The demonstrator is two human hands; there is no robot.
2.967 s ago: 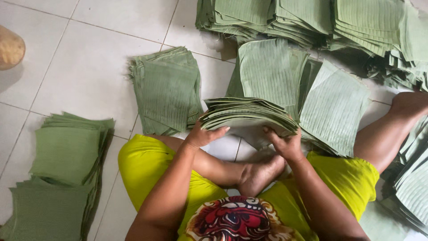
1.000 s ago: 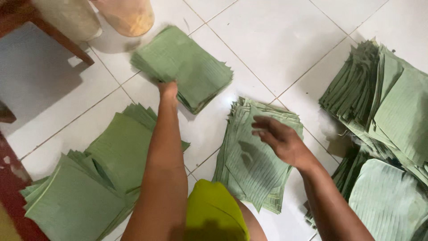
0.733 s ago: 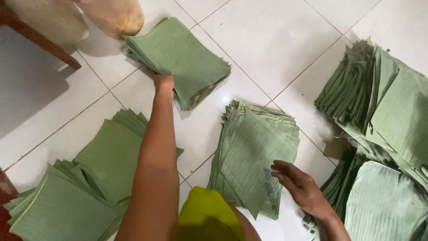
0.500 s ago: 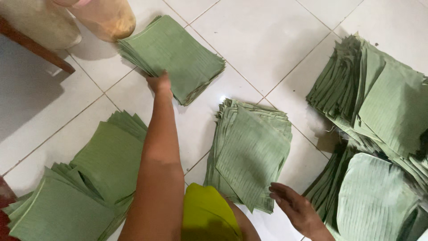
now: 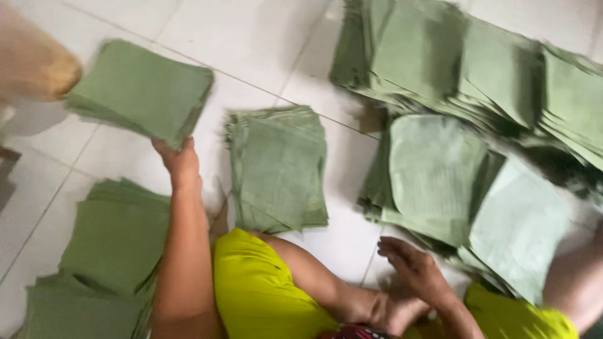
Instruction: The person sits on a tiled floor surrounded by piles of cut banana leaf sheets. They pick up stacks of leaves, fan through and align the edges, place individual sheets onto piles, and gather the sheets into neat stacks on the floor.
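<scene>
Sorting partly complete. Left hand (image 5: 179,164) grips the near edge of a green sheet stack (image 5: 141,91) at upper left on the tiled floor (image 5: 251,37). Right hand (image 5: 414,270) hangs open, empty, beside unsorted sheets (image 5: 477,207). Middle stack (image 5: 279,166) lies squared; large heaps remain loose.

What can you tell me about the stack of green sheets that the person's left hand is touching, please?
The stack of green sheets is a pile of thin, squarish, leaf-like pieces, dull green with fine lines, their edges fairly even. It lies flat on the white tiled floor, turned at an angle to the tile joints, at the upper left of the view. The left hand rests its fingertips at the stack's near corner. Motion blur hides finer detail.
</scene>
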